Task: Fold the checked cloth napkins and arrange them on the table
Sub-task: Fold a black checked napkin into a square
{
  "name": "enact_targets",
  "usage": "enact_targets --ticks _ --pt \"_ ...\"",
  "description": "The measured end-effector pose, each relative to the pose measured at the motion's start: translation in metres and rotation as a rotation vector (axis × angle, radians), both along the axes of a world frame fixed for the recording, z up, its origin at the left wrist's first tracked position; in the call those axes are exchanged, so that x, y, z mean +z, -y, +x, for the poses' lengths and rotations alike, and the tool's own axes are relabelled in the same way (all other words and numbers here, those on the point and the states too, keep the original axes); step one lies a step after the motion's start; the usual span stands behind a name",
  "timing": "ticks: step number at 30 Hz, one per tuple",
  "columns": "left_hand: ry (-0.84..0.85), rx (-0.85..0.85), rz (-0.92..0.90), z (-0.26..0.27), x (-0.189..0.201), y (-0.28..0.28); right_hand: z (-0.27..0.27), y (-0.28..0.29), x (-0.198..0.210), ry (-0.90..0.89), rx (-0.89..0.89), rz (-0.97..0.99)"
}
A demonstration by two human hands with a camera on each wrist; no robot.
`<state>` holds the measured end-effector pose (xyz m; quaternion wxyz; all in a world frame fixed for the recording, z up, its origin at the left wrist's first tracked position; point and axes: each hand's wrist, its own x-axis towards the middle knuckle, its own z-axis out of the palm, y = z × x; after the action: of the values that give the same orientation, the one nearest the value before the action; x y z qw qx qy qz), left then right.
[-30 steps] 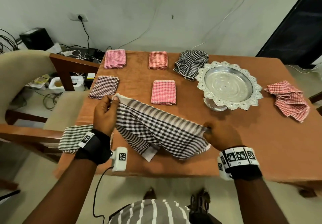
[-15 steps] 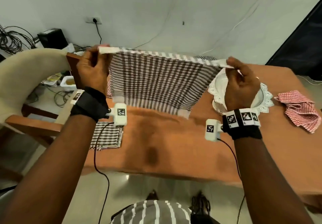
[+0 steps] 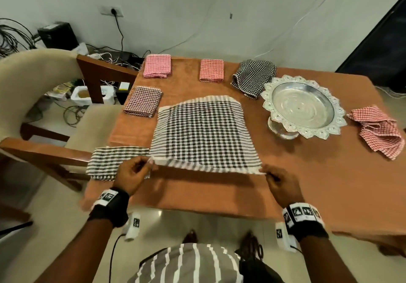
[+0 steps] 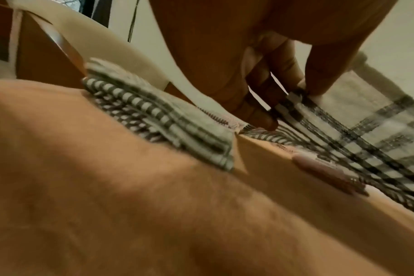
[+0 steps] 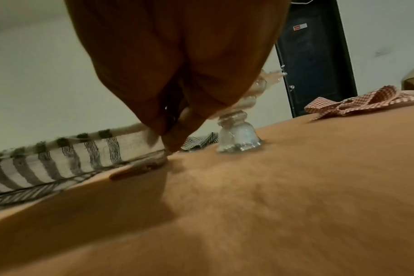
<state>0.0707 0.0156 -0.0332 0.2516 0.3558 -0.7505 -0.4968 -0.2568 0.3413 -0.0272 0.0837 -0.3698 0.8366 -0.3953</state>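
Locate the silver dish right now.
Head view: the silver dish stands right of centre on the table, between the spread black-checked napkin and a crumpled red one.

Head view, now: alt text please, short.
Both hands, left and right, pinch the near corners of a black checked napkin spread flat on an orange table. Folded napkins lie beyond it, a silver bowl to the right.

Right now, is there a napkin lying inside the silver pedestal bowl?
No. In the head view the silver pedestal bowl holds nothing, and the crumpled red checked napkin lies on the table beside it.
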Motion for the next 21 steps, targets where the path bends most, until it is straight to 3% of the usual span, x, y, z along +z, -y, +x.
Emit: enact_targets --ticks 3,7,12,17,21 --pt "0.135 -0.160 -0.029 0.014 -0.024 -0.015 0.003 -0.025 -0.028 0.007 0.019 0.284" --pt "0.270 -0.362 -0.098 0.026 -0.041 -0.032 0.009 -0.052 -0.038 0.029 0.033 0.391" --pt "0.321 -0.416 -0.207 0.034 -0.041 -0.047 0.017 -0.077 -0.037 0.009 0.096 0.457" --pt "0.349 -0.467 -0.177 0.042 -0.034 -0.059 0.019 -0.087 -0.036 0.015 0.136 0.524" --pt "0.435 -0.398 -0.253 0.036 -0.027 -0.055 0.025 -0.060 -0.019 -0.125 0.169 0.561"
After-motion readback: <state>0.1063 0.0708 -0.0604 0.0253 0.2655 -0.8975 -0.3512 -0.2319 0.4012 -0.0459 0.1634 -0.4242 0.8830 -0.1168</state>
